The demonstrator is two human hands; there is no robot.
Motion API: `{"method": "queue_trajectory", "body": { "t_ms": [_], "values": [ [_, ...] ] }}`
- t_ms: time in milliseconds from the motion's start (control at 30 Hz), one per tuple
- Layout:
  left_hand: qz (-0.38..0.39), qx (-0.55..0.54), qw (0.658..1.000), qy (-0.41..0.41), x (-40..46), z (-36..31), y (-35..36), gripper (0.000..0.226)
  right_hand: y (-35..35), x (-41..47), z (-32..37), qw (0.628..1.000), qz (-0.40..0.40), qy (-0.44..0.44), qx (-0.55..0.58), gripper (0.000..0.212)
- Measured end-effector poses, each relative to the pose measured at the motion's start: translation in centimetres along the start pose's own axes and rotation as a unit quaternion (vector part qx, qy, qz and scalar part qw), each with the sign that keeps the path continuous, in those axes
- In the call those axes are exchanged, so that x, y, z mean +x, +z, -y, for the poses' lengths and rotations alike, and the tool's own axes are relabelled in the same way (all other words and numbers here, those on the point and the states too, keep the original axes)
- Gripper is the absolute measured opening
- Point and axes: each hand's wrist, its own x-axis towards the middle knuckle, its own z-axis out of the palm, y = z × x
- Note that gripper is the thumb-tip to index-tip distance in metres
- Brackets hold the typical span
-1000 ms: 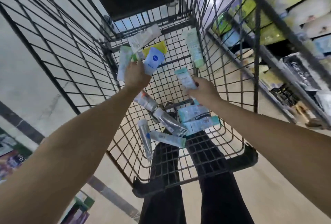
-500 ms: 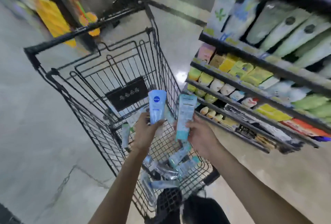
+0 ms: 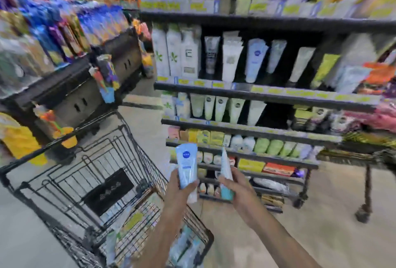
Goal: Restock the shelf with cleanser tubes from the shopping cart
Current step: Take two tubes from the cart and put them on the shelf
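Note:
My left hand [image 3: 179, 186] grips a pale blue cleanser tube [image 3: 187, 163] with a round dark-blue logo, held upright. My right hand [image 3: 237, 188] holds a white tube with a teal cap [image 3: 225, 178], cap end down and turned edge-on. Both tubes are raised in front of the black shelf unit [image 3: 246, 92], whose rows carry standing white, blue and green tubes. The black wire shopping cart [image 3: 90, 173] stands low on the left, with several more tubes lying in its basket [image 3: 182, 244].
A second display rack with colourful packets [image 3: 64, 87] stands behind the cart at left. A black wheeled stand [image 3: 367, 184] is at the right end of the shelves. Bare floor [image 3: 310, 225] lies below the shelf unit.
Both hands have lifted their tubes out of the cart and swung right toward the shelves. The view has risen from the cart basket to the shelf rows.

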Motion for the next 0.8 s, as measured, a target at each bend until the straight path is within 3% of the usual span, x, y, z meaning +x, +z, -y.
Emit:
{"method": "queue_trajectory", "body": {
  "t_ms": [100,167,400,500,800],
  "values": [
    [0.017,0.002,1.0,0.016,-2.3,-0.9,3.5,0.068,-2.8,-3.1,2.5,0.999,-0.013,-0.021,0.032,0.061],
    [0.036,-0.001,0.999,0.02,-3.7,-1.6,5.6,0.079,-4.7,-4.9,3.8,0.998,-0.025,-0.058,0.018,0.051],
    [0.075,0.005,0.995,0.061,-7.7,-3.7,11.7,0.063,-8.9,-10.0,7.5,0.986,-0.064,-0.148,-0.039,0.046],
    [0.089,-0.001,0.994,0.062,-8.4,-4.5,13.4,0.063,-10.0,-10.9,8.7,0.984,-0.073,-0.155,-0.052,0.058],
    [0.098,-0.014,0.991,0.085,-8.1,-7.5,15.9,0.065,-11.9,-10.8,12.0,0.986,-0.024,-0.163,-0.026,0.052]
  ]
}}
